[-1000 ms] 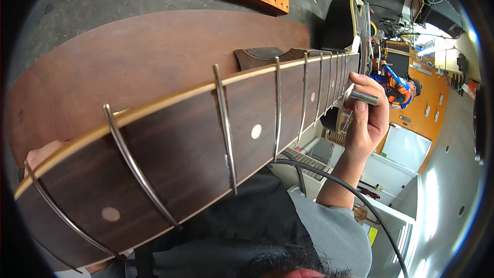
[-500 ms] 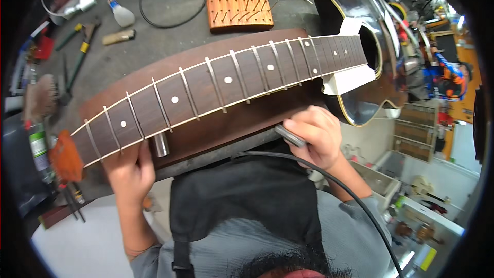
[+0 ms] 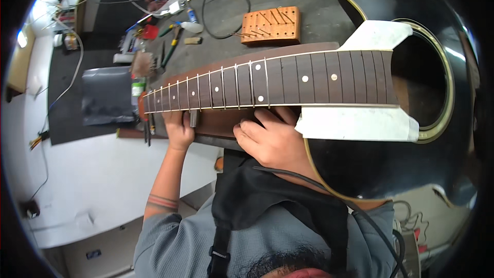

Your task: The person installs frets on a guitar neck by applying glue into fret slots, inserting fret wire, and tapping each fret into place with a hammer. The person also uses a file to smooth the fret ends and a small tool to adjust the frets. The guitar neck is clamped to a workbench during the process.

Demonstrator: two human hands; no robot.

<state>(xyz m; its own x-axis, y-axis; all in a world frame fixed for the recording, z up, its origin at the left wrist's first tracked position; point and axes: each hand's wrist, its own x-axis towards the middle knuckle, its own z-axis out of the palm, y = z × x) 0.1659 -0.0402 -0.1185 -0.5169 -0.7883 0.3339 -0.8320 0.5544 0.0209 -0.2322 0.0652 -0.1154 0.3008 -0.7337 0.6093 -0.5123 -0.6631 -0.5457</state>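
A black acoustic guitar (image 3: pixel 396 167) lies across the bench, white tape (image 3: pixel 357 123) masking its top on both sides of the dark fretboard (image 3: pixel 324 90). Fret wires sit along the left part of the board; slots toward the soundhole have none. My left hand (image 3: pixel 179 133) grips the neck from below, fingers hidden, beside an upright metal cylinder (image 3: pixel 193 118). My right hand (image 3: pixel 270 141) is curled at the board's near edge, fingertips partly hidden; I cannot make out what it holds. A curved brown board (image 3: pixel 216 123) lies beneath the neck.
Beyond the neck are a wooden block (image 3: pixel 270 20) holding several thin wires, pliers (image 3: pixel 170 49), small bottles (image 3: pixel 191 16), a looped black cable (image 3: pixel 203 20) and a dark flat package (image 3: pixel 108 98) on the bench (image 3: pixel 221 62). A black cord (image 3: pixel 360 215) crosses my apron.
The view has swung toward the guitar body. My right hand has moved in to the board's lower edge; the metal bar it held is out of sight. My left hand stays under the neck.
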